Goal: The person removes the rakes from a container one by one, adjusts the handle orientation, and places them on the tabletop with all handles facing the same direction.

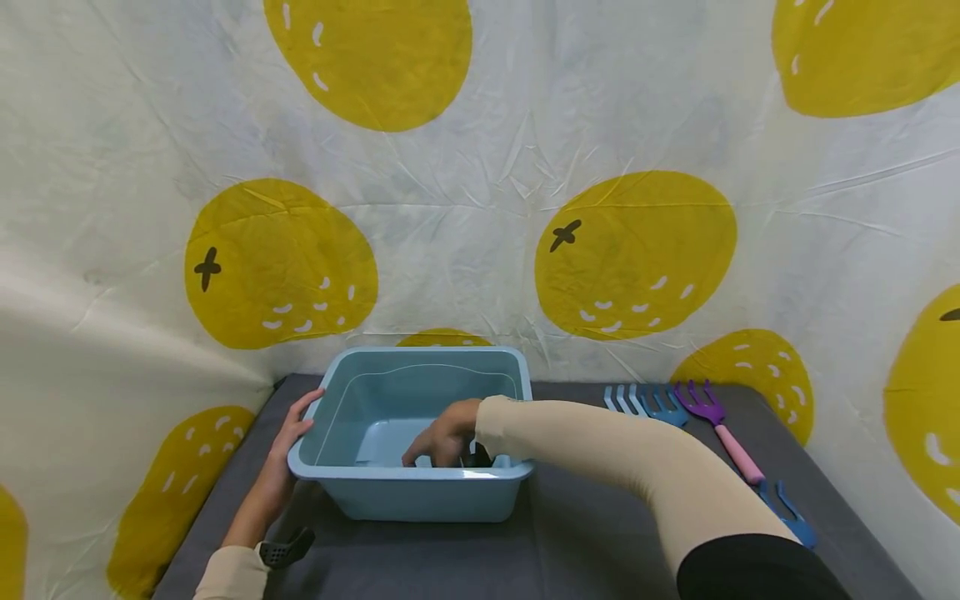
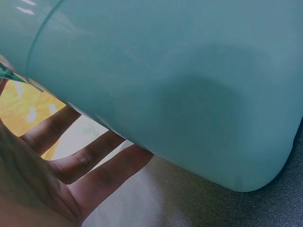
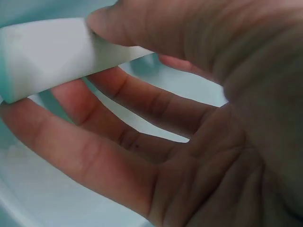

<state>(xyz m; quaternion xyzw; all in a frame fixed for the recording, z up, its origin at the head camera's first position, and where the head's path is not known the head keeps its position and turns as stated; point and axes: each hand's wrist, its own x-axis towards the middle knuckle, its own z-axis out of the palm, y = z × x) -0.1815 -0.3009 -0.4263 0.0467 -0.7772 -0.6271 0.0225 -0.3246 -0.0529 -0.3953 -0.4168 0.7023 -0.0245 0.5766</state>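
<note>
A light blue plastic basin (image 1: 431, 496) stands on the grey surface. My left hand (image 1: 288, 433) holds its left rim; in the left wrist view several outstretched fingers (image 2: 90, 156) touch the basin's outer wall (image 2: 189, 94). Reaching down inside the basin, my right hand (image 1: 447, 433) is partly hidden by the front rim. The right wrist view shows that hand (image 3: 156, 137) pinching a smooth white piece with a teal end (image 3: 47, 56), thumb above and fingertips below. The rest of this piece is hidden, so its kind cannot be told.
At the right lie several garden hand forks: a purple one with a pink handle (image 1: 738, 454), a blue one (image 1: 663, 407), another blue one (image 1: 798, 525), and light blue tines (image 1: 626, 400). My right sleeve covers some of them. A fruit-patterned cloth (image 1: 465, 267) hangs behind.
</note>
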